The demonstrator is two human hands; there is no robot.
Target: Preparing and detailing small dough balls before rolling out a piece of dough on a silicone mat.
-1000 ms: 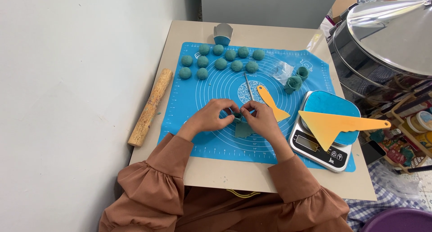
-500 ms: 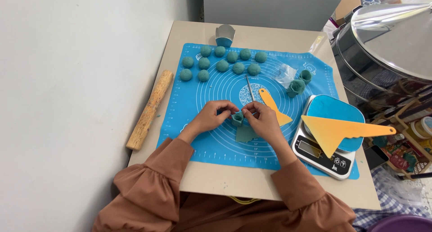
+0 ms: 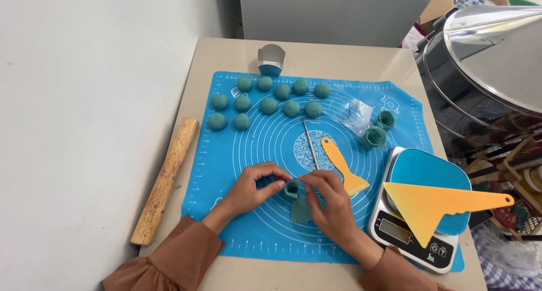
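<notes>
Both hands work at the near middle of a blue silicone mat. My left hand and my right hand pinch a small rolled piece of teal dough between their fingertips. A flat teal dough strip trails from the roll under my right hand. Several round teal dough balls lie in rows at the far side of the mat. Two finished dough rolls stand at the right of the mat.
A wooden rolling pin lies left of the mat. A thin metal rod and a yellow scraper rest mid-mat. A kitchen scale carries a second yellow scraper. A metal cutter stands at the back; a steel lid sits right.
The hands have stayed in the same place on the mat, with the fingers turning the small dough roll. The camera view has shifted slightly.
</notes>
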